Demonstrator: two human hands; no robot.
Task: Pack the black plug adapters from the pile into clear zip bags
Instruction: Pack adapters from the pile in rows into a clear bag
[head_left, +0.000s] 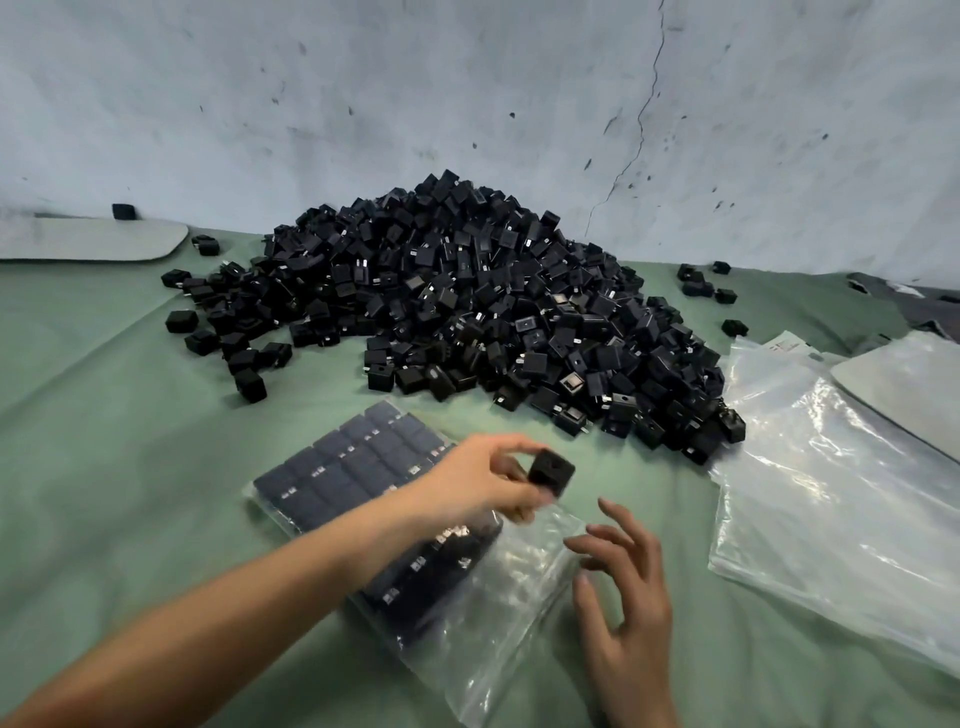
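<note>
Currently on the table, under a green cloth:

1. Held adapter: one black plug adapter, near-cubic, so no long axis can be told; tilted with a corner uppermost; blurred, prongs not made out. It is pinched at the tips of the left hand, thumb and fingers curled round it, above the cloth and just past the far edge of item 3.
2. Right hand: holds nothing; its fingers are spread and loosely bent, just right of the held adapter and apart from it, hovering over the clear end of item 3.
3. Part-filled zip bag: lies flat, long axis running from far left to near right; adapters fill the far-left part, the near-right end is empty film. The left forearm crosses over it.
4. Filled zip bag: flat, adapters in even rows, just beyond item 3.
5. Pile: a large heap of black adapters behind the hands, against the wall; loose adapters scattered at both flanks.
6. Stack of empty zip bags: at right, touching the pile's near-right edge.
7. Grey pads: one far left, one far right.
</note>
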